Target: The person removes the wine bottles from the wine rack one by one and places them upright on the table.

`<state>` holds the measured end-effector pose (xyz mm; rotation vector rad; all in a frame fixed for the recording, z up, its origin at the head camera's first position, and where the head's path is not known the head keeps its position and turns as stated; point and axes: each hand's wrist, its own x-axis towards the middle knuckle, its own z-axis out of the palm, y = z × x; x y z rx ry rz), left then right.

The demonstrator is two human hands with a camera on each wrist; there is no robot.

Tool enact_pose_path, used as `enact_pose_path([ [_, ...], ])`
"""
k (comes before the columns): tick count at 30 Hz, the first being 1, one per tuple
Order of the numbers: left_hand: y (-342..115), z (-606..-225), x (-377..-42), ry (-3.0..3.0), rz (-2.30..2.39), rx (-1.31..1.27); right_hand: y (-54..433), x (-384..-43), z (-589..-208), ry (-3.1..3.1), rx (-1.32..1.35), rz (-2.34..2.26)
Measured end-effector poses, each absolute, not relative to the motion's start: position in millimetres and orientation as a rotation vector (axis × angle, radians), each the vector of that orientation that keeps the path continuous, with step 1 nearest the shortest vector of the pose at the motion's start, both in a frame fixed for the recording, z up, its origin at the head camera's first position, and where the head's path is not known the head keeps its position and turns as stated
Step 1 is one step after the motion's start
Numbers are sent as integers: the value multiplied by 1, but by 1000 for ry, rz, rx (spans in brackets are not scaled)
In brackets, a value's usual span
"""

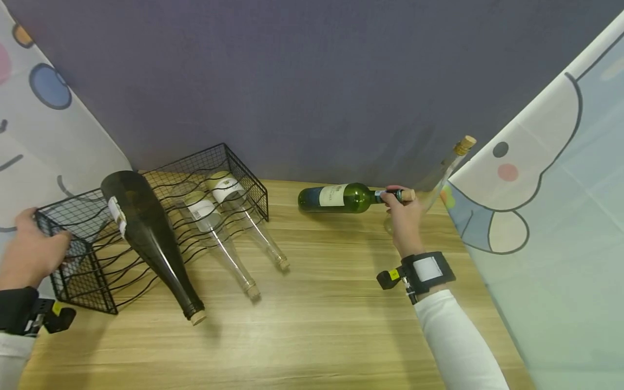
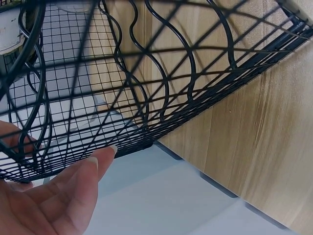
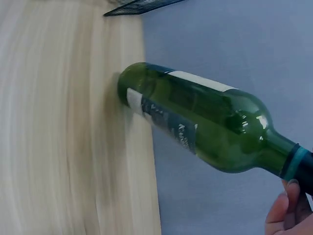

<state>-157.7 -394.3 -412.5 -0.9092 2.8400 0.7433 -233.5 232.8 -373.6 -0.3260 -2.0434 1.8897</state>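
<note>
Clearly, the wooden surface (image 1: 317, 336) meets the far grey wall (image 1: 312, 81). The green bottle (image 1: 357, 197) extends left from the right hand (image 1: 404, 216), which grips its neck; the left hand (image 1: 34, 252) holds the wire rack (image 1: 88, 279).

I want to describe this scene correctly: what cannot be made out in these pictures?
- Lower part of the rightmost clear bottle, head view: partly behind the right hand.
- Print on green bottle, head view: too small.
- Its cork, right wrist view: past the right edge.
- Left hand, left wrist view: cut by frame edges.
</note>
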Motion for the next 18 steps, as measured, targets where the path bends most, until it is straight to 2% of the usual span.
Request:
enact_pose_path([
  [8, -395, -413, -159, 2838, 745, -897, 227, -227, -375, -2147, -89, 1737],
  [18, -396, -414, -160, 2829, 747, -924, 209, -209, -379, -2250, 425, 1290],
])
